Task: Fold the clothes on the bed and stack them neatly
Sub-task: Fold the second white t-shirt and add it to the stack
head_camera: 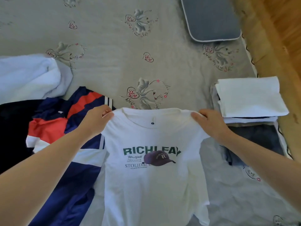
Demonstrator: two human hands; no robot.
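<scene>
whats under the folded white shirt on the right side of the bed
The folded white shirt tops a stack of folded clothes: white and dark layer edges show beneath it, with grey fabric at its left. Which garments they are stays covered.

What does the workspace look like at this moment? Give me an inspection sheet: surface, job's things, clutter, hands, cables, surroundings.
Surface: grey bedsheet with heart and flower prints, wrinkled.
Job's things: white T-shirt with green lettering and a cap print, held up by its shoulders; stack of folded white and grey clothes at the right; unfolded navy, red and white garment, crumpled white and pale grey garment and black garment at the left.
Clutter: grey-blue cushion with pale piping at the far side.
Hands: left hand and right hand each pinch a shoulder of the T-shirt.
Cables: nothing seen.
Surroundings: wooden floor at the right.
</scene>
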